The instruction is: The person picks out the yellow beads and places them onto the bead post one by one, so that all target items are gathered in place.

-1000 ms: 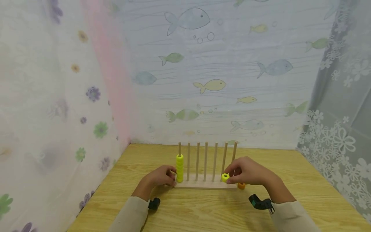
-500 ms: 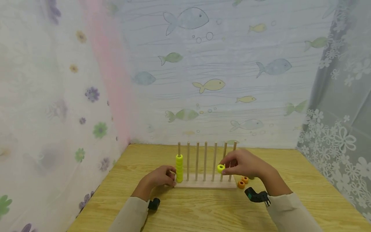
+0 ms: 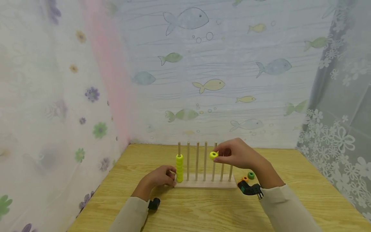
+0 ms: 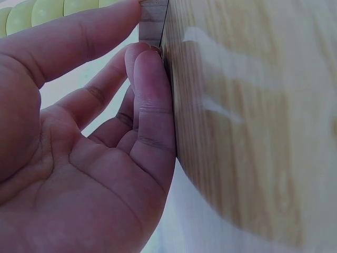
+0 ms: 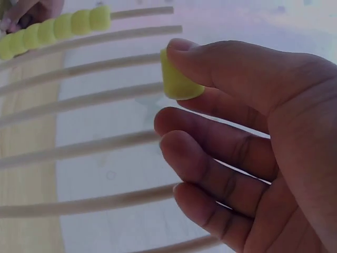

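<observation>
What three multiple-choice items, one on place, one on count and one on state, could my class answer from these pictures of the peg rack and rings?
1. Where is the stack of yellow rings?
A. on the leftmost peg
B. on the middle peg
C. flat on the table

2. How many pegs does the wooden rack have?
A. five
B. seven
C. nine

3. What is the right hand doing?
A. lying flat on the table
B. gripping the rack's base
C. pinching a yellow ring in the air

Answers:
1. A: the head view shows the stack threaded on the peg at the far left, beside the left hand.
2. B: seven upright pegs can be counted along the base.
3. C: the right wrist view shows thumb and finger round the ring, held up near the peg tops.
</observation>
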`<state>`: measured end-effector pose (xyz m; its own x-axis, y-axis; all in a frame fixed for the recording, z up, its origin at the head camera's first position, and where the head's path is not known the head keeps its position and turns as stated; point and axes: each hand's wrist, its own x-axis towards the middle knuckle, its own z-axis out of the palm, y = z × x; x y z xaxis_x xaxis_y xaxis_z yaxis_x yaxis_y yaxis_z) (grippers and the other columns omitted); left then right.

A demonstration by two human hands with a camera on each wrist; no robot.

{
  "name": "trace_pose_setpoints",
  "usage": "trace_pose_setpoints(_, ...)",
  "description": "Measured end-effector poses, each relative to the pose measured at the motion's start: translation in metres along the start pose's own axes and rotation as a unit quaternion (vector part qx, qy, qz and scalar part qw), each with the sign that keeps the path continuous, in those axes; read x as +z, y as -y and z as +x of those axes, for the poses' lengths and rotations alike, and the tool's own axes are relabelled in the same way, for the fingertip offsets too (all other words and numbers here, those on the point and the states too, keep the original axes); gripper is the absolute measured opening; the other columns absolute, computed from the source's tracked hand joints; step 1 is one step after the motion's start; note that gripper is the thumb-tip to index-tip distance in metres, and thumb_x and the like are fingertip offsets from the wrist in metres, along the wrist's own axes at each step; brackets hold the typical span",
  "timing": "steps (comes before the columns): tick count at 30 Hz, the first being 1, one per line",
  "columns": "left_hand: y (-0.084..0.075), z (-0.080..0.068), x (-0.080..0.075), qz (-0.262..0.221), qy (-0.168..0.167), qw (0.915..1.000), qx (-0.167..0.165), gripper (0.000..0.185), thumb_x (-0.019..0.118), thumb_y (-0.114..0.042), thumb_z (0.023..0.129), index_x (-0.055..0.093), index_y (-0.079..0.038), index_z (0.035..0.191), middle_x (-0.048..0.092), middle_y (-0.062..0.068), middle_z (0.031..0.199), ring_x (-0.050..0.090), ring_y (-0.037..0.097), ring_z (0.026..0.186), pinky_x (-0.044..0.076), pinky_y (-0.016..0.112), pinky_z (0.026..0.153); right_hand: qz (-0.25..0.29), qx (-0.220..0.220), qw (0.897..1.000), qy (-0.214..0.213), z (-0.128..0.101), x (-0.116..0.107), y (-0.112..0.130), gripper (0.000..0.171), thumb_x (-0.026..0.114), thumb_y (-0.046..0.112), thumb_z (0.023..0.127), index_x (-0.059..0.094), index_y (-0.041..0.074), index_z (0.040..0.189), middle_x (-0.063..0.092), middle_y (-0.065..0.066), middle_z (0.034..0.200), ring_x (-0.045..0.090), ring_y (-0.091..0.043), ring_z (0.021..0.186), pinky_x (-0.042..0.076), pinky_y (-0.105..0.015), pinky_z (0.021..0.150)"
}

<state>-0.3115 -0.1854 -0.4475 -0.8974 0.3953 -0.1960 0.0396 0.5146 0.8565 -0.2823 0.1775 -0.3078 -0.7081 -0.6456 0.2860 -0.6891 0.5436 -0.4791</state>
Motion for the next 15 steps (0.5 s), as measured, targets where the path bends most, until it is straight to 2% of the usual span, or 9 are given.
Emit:
trace_pose_setpoints(7,0.000,0.001,0.000,-0.002,-0.002,1.0000,-0.001,0.052,0.081,-0.005,0.086,0.058,-0.002,0.133,0.064,0.012,0.106,0.060,0.020,0.083,0.050,0.033,0.069,-0.006,-0.012,1.000,-0.015,0.009,-0.002,0.010,0.028,0.078,0.032,0.095,0.076,0.021,0.121,0.071,0.012,0.083,0.064,-0.010,0.067,0.055,-0.029,0.064)
trace_pose_setpoints(15,-0.002,-0.002,0.002,-0.005,-0.002,1.0000,0.004,0.051,0.080,-0.003,0.087,0.058,0.000,0.132,0.064,0.012,0.102,0.061,0.019,0.082,0.051,0.032,0.069,-0.026,-0.033,0.999,-0.029,0.016,-0.001,0.017,0.029,0.078,0.033,0.094,0.075,0.018,0.120,0.071,0.012,0.083,0.063,-0.005,0.067,0.055,-0.027,0.063)
